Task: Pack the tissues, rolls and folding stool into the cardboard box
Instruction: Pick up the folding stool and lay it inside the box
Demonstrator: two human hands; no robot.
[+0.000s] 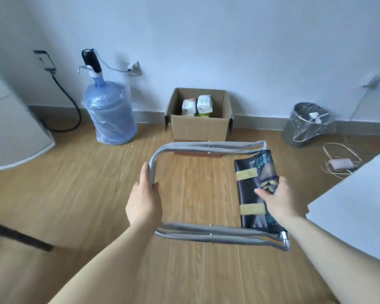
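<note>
- While the head view is looking down over the wooden floor [97, 194], the folding stool [206, 147] is hanging collapsed flat in the air, just in front of the cardboard box [199, 128] on the person's side, apart from it.
- The left hand [144, 205] is wrapping its fingers round the bent end of the metal tubes [206, 234], out to the left of the box front.
- The right hand [276, 198] is curling over the fabric seat [248, 189] at the opposite end, to the right of the box front.
- Two tissue packs [198, 105] are standing side by side inside the box.
- The tubes are looking stiff and probably light but smooth, so a loose grip could be slipping; holding at the bends seems safest.
- The seat is looking soft and limp, so gripping through it onto the bar beneath would be steadier.
- The hinged legs could be swinging apart and pinching fingers.
</note>
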